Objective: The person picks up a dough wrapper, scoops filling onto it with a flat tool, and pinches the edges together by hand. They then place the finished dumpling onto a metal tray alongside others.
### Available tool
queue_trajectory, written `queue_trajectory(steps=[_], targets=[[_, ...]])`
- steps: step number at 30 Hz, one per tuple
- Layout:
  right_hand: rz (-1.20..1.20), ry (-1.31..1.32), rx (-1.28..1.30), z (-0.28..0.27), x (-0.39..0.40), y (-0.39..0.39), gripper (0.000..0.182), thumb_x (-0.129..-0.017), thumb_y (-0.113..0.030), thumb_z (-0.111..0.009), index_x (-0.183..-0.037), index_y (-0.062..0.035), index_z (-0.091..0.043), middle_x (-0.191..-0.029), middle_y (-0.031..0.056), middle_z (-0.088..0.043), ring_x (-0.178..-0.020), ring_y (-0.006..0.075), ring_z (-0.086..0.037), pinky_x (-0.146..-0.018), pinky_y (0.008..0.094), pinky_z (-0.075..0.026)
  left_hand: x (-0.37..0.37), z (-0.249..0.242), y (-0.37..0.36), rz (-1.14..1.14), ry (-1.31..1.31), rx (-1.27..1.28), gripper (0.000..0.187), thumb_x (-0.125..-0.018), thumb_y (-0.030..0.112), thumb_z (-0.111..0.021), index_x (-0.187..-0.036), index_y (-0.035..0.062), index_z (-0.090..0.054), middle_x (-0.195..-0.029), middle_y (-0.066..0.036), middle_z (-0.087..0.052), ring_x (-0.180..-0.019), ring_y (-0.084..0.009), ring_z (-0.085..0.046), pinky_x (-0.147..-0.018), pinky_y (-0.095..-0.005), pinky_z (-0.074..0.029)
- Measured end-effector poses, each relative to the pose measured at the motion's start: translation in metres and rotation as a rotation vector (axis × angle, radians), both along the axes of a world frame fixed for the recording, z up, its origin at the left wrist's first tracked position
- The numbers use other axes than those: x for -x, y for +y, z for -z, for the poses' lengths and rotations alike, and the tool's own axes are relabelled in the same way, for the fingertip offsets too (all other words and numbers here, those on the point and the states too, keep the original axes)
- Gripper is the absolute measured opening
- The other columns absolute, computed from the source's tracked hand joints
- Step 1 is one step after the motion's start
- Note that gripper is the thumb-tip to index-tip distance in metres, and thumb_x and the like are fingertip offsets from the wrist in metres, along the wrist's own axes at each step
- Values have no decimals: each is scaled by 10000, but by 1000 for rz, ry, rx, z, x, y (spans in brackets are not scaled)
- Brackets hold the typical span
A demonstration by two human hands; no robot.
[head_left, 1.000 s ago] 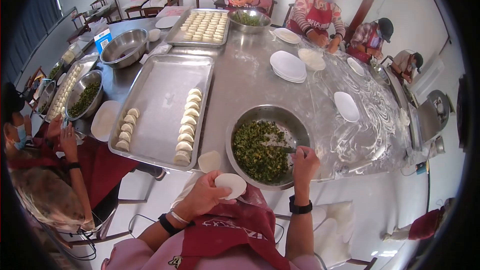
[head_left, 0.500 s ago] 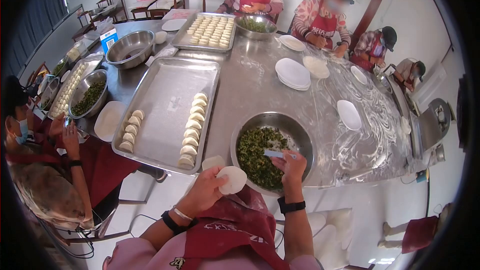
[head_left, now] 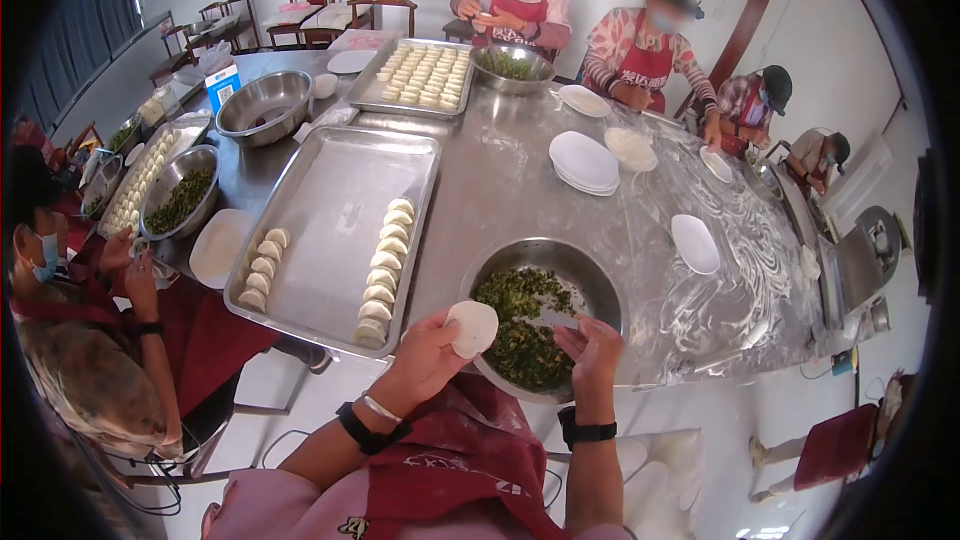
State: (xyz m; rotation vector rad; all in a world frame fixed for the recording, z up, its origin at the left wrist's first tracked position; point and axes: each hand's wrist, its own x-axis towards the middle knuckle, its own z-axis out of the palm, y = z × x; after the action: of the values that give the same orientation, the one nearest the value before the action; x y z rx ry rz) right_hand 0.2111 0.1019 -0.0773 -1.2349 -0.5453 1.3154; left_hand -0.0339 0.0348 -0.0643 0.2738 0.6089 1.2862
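Observation:
My left hand (head_left: 428, 358) pinches a round white dumpling wrapper (head_left: 474, 329) by its edge, at the near left rim of a steel bowl (head_left: 603, 285). Chopped green filling (head_left: 520, 350) covers much of the bowl's bottom. In my right hand (head_left: 594, 348) is a small pale flat spatula (head_left: 557, 319), its blade down at the filling; the fingers partly cover its handle. Left of the bowl lies a large metal tray (head_left: 330, 180) with a long row of folded dumplings (head_left: 383, 275) on its right side and a shorter row (head_left: 264, 268) on its left.
Stacked white plates (head_left: 584, 161) and a single white plate (head_left: 695, 244) lie on the floured steel table (head_left: 480, 200). Another dumpling tray (head_left: 362, 95) stands behind. A co-worker (head_left: 90, 340) sits close on my left; several others work along the far and right sides.
My left hand has lifted the wrapper up beside the bowl. My right hand has lowered the spatula to the filling. A co-worker at the far right has reached to a white plate.

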Motion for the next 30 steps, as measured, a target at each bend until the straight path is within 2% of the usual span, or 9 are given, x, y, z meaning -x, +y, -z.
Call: queue_trajectory(steps=[3, 9, 12, 15, 18, 21, 24, 27, 30], targets=[[11, -83, -13, 3, -2, -1, 220, -935, 8, -538, -1087, 165, -558, -940, 238, -654, -755, 340, -726, -662, 394, -651, -10, 7, 6, -14, -8, -39, 368, -1038, 86, -436, -1364, -84, -455, -1348, -196, -556, -1244, -304, -576, -1105, -438, -453], [-8, 23, 23, 3, -7, -5, 223, -938, 0, -545, -1089, 164, -546, -949, 246, -656, -761, 347, -727, -677, 408, -649, -12, -1, 3, 12, -35, -33, 358, -1023, 58, -433, -1337, -111, -461, -1327, -232, -558, -1233, -351, -583, -1059, -435, -499], [-23, 58, 23, 2, -8, -6, 252, -938, -13, -548, -1112, 169, -533, -965, 245, -658, -785, 350, -727, -697, 414, -647, -8, -11, 2, 34, 39, 11, 364, -1012, 47, -432, -1327, -135, -452, -1323, -250, -553, -1228, -368, -585, -1047, -429, -515], [-39, 35, 11, -2, -9, -8, 262, -939, -25, -551, -1111, 170, -531, -969, 238, -657, -803, 347, -727, -713, 413, -645, -9, -3, 6, 24, 29, -68, 370, -993, 21, -473, -1325, -140, -451, -1319, -243, -559, -1228, -361, -588, -1052, -407, -517], [-28, 39, -26, 2, -13, -9, 262, -937, -28, -563, -1107, 167, -521, -964, 239, -654, -791, 346, -728, -698, 408, -647, -12, -2, 7, 60, 181, -136, 385, -970, -22, -514, -1334, -132, -453, -1313, -237, -567, -1249, -353, -578, -1052, -384, -519], [-9, 3, 17, -1, -10, -10, 272, -933, -26, -578, -1113, 164, -504, -957, 236, -648, -778, 347, -727, -682, 402, -648, -16, -8, 5, 58, 63, -123, 408, -949, -62, -529, -1350, -101, -462, -1306, -221, -582, -1255, -336, -580, -1040, -373, -527], [-28, -4, 23, 3, -11, -10, 295, -941, -49, -576, -1152, 138, -489, -968, 227, -653, -802, 338, -723, -714, 415, -636, -13, -13, 1, 88, 71, -66, 412, -950, -75, -504, -1360, -79, -467, -1313, -211, -585, -1255, -324, -584, -1040, -376, -528], [-37, 0, 32, 3, -10, -10, 290, -944, -57, -578, -1148, 131, -493, -960, 220, -650, -800, 338, -723, -712, 416, -636, -10, -15, -2, 90, 56, -33, 408, -963, -48, -510, -1368, -67, -468, -1315, -202, -589, -1232, -322, -601, -1029, -385, -535], [-43, 5, 6, 5, -9, -12, 293, -944, -58, -580, -1150, 129, -492, -960, 220, -649, -796, 338, -723, -712, 413, -636, -7, -10, -4, 114, 54, -87, 424, -982, 40, -551, -1390, -34, -461, -1332, -222, -572, -1247, -317, -588, -1062, -406, -509]])
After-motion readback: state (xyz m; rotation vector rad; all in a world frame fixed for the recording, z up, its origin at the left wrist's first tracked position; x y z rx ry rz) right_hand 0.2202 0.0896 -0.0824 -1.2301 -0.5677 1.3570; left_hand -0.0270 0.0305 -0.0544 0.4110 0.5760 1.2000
